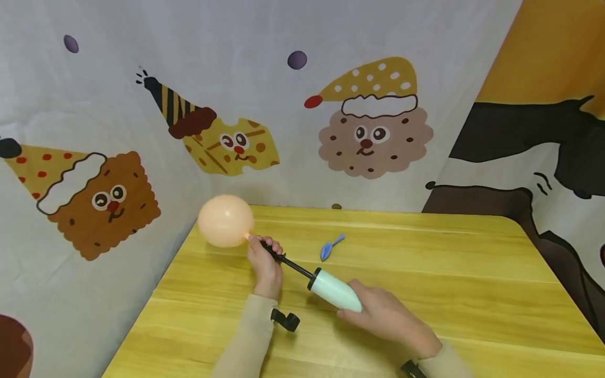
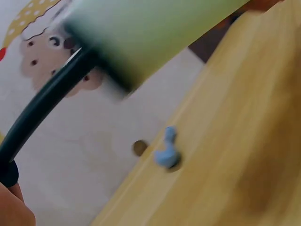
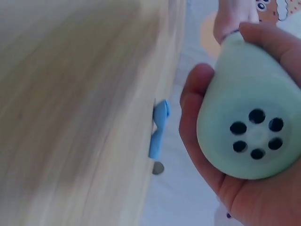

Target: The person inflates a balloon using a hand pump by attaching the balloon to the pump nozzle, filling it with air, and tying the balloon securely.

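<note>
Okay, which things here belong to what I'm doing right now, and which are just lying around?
In use:
Mint-green pump, gripped by the right hand and, near its tip, the left hand
Inflated peach balloon, at the pump's tip

Lying about:
Uninflated blue balloon, untouched on the table, perhaps a spare

The left hand (image 1: 266, 265) grips the black front end of a mint-green pump (image 1: 334, 290), and an inflated peach balloon (image 1: 226, 220) sits at the tip, its neck by the thumb. The right hand (image 1: 387, 316) holds the pump's wide green body. Beyond the pump, a limp blue balloon (image 1: 326, 251) lies on the wooden table (image 1: 449, 257). A pale cloth (image 1: 255, 47) behind shows cartoon biscuits and cheese in party hats.
</note>
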A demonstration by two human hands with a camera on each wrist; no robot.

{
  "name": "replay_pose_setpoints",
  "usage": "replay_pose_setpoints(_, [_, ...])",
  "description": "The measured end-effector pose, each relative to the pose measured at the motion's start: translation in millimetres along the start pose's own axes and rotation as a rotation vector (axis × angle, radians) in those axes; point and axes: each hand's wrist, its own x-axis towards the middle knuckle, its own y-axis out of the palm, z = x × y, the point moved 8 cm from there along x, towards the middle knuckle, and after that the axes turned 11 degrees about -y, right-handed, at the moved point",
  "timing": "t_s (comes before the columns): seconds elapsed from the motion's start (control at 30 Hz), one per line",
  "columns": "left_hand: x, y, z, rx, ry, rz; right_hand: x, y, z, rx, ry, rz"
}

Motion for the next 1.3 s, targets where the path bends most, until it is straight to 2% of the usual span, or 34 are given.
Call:
replay_pose_setpoints(0.13, [13.5, -9.5, -21.0, -0.057, 0.031, -0.023, -8.6, -6.3, 3.0, 0.041, -0.011, 0.041])
replay_pose_setpoints(0.27, [18.7, -14.7, -25.6, -0.07, 0.03, -0.031, -9.1, -7.8, 6.1, 0.023, -0.038, 0.038])
replay_pose_setpoints(0.47, [7.7, -7.2, -8.3, -0.03, 0.015, -0.008, -2.0, 2.0, 5.5, -0.046, -0.058, 0.014])
replay_pose_setpoints(0.73, [-12.4, 5.3, 22.8, 0.021, -0.026, 0.044, 7.9, 7.4, 5.1, -0.063, 0.017, -0.003])
replay_pose_setpoints(0.93, [-28.4, 15.6, 41.4, 0.069, -0.065, 0.07, 17.1, 7.6, 7.4, -0.069, 0.032, -0.024])
replay_pose_setpoints(1.1, [-34.6, 21.1, 46.6, 0.104, -0.085, 0.075, 22.4, 5.7, 10.0, -0.062, 0.028, -0.045])
replay_pose_setpoints(1.3, [-28.2, 21.2, 40.0, 0.091, -0.072, 0.09, 20.0, 9.9, 9.7, -0.018, 0.041, -0.059])
